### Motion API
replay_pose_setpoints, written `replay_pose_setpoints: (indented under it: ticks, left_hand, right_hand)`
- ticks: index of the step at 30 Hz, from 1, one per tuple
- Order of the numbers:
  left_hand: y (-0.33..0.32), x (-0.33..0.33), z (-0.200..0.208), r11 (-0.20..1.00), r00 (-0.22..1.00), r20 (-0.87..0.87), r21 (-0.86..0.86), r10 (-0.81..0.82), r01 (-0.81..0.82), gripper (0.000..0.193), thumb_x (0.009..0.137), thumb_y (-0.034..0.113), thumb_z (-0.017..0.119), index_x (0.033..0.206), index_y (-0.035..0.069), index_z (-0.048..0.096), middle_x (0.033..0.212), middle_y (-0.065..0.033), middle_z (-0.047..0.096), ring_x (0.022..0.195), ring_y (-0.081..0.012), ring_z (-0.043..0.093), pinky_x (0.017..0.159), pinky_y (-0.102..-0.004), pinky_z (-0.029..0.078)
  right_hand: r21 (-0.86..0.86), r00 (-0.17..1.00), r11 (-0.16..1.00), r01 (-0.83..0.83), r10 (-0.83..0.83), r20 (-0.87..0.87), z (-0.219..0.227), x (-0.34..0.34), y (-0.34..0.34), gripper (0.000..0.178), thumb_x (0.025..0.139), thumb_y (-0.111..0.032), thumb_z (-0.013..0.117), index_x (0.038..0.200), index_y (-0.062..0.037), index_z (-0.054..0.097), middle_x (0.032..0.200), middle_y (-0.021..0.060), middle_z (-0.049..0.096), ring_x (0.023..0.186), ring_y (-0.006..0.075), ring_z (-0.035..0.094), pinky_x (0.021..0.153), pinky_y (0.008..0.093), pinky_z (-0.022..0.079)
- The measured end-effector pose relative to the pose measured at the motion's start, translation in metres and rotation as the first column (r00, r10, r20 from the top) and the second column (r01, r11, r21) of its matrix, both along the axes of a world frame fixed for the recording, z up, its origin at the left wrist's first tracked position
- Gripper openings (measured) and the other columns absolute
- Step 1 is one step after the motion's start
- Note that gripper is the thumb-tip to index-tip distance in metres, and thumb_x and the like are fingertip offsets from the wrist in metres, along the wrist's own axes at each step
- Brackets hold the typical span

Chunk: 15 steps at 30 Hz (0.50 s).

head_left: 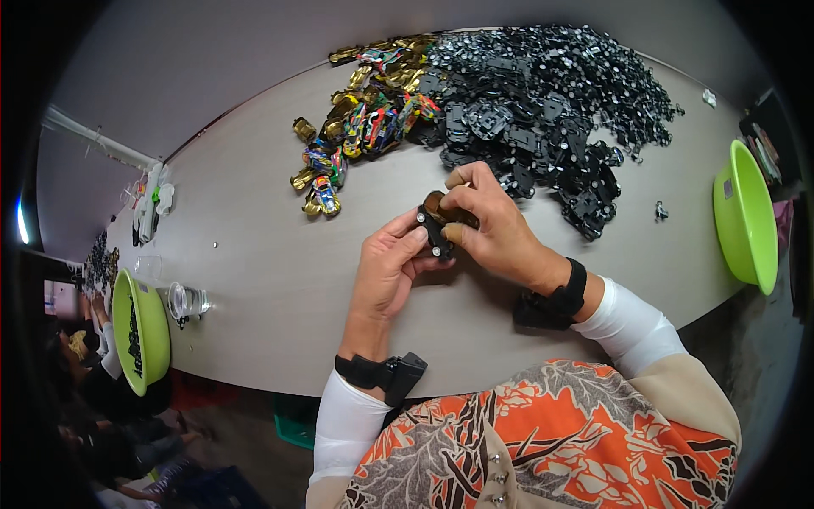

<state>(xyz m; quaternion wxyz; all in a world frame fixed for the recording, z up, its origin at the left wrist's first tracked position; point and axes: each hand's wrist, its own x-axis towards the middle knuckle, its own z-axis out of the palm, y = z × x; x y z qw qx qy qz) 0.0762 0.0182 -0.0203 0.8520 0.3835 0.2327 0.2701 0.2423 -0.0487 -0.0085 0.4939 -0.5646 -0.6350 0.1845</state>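
Observation:
My left hand is closed around a black toy car chassis with small silver-centred wheels, held just above the table. On the chassis's far side, a shiny gold-brown toy car body is pinched in the fingers of my right hand. Chassis and body appear to touch, though my fingers hide much of the join. Beyond my hands lies a heap of gold and multicoloured toy car bodies. To its right spreads a large pile of black chassis, with many small wheel pieces behind.
Lime-green basins stand at the right edge and left edge; the left one holds dark parts. Beside it is a clear cup. A loose wheel piece lies at right. Another person's arm shows at far left.

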Motion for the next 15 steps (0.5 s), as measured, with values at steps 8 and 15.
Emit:
replay_pose_setpoints:
  ticks: [8,15]
  left_hand:
    - [-0.009,0.017,-0.006,0.994,0.994,0.021,-0.023,0.107,-0.106,0.036,0.087,0.007,0.057,0.120,-0.003,0.050,0.103,-0.0098,0.062,0.088,-0.0169,0.064,0.074,-0.0373,0.058]
    - [-0.009,0.017,-0.013,0.984,0.984,0.030,-0.017,0.178,-0.178,0.037,0.084,0.006,0.061,0.119,-0.002,0.051,0.101,-0.0106,0.063,0.087,-0.0183,0.065,0.073,-0.0382,0.058]
  right_hand:
    - [0.164,0.920,0.986,-0.043,-0.025,0.392,0.009,-0.003,-0.013,0.042,0.067,0.003,0.063,0.107,-0.0017,0.051,0.104,0.0152,0.050,0.088,0.0320,0.051,0.079,0.0380,0.046]
    - [0.084,0.995,0.991,-0.100,0.099,0.017,0.005,-0.001,-0.024,0.038,0.074,0.006,0.056,0.111,-0.0014,0.051,0.109,0.0175,0.055,0.094,0.0329,0.054,0.080,0.0391,0.046]
